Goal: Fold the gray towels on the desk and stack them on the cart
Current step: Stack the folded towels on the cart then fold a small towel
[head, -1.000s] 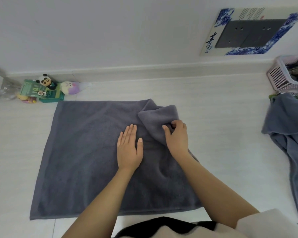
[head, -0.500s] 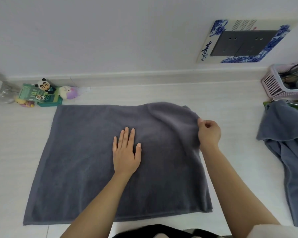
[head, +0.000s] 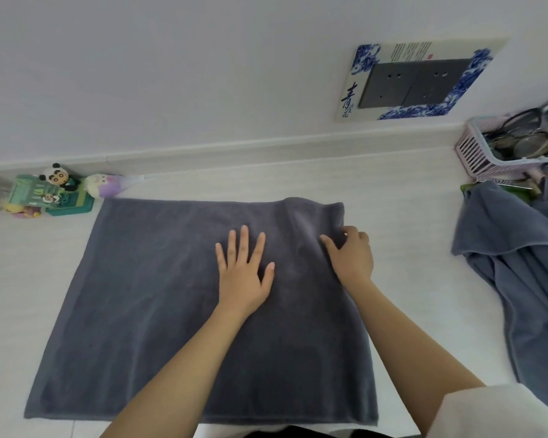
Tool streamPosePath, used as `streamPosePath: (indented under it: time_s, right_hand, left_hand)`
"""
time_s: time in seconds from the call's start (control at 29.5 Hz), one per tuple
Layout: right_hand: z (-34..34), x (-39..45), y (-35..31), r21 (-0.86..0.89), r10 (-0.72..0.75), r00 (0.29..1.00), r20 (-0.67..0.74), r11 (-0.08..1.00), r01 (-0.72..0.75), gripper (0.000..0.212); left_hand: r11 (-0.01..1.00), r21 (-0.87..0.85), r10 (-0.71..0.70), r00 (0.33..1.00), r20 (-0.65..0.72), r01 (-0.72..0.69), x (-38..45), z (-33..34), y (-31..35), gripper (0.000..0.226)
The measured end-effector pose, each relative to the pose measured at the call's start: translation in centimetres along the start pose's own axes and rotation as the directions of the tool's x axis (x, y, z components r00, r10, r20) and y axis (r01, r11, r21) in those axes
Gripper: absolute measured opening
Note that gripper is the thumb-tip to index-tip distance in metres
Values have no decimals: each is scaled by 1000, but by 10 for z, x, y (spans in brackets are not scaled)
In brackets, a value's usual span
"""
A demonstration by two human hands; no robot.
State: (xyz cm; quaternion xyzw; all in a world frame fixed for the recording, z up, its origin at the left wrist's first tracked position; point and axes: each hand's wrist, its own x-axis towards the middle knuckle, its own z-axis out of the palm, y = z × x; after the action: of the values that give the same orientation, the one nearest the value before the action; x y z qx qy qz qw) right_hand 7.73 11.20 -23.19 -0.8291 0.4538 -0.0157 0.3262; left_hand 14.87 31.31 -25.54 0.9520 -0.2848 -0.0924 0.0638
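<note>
A dark gray towel (head: 159, 295) lies spread flat on the white desk (head: 408, 248), with a slight ridge near its far right corner. My left hand (head: 242, 273) presses flat on the towel's middle, fingers straight and spread. My right hand (head: 350, 254) rests on the towel just inside its right edge, near the far corner, fingers bent and thumb stretched to the left; I see no cloth pinched in it. A second gray-blue towel (head: 519, 263) lies crumpled at the desk's right side. No cart is in view.
A pink slotted basket (head: 475, 153) full of odds and ends stands at the back right, beside the crumpled towel. Small toy figures and a green box (head: 54, 194) sit at the back left, by the towel's far left corner. The wall runs along the desk's back.
My right hand pulled the folded-over far right corner out to the right, laid it flat and let go. The towel now lies fully spread. My left hand stayed pressed on the middle.
</note>
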Motion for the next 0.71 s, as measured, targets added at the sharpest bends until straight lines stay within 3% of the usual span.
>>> streamPosePath:
  time_s: [0.1,0.27,0.34,0.41,0.48,0.54,0.71]
  right_hand:
    - [2,11,5,-7,30,998,-55,1000,-30,17]
    - [-14,42,17,-32,148,975,-169,987,-155,26]
    - [-13,39,12,-79,94,976,-195,991,-111,31]
    - [-5,27,4,-145,-135,967,-216,984,105,40]
    - [8,11,2,-287,-428,904,-13,868,406,53]
    - [18,3,13,-384,-503,832,234,738,555,66]
    - [14,23,30,-471,-336,910,242,779,413,61]
  left_hand:
    - [996,87,-37,996,80,30,4,6,-5,69]
    - [992,95,-94,991,94,85,3,7,-6,71]
    - [991,60,-123,988,91,118,5,3,-1,77]
    - [997,26,-80,995,57,79,9,-2,10,79]
    - [999,20,26,999,38,-27,12,-1,20,73]
    - [997,47,51,996,78,-55,14,5,20,70]
    - [994,109,-11,993,119,-2,15,9,15,72]
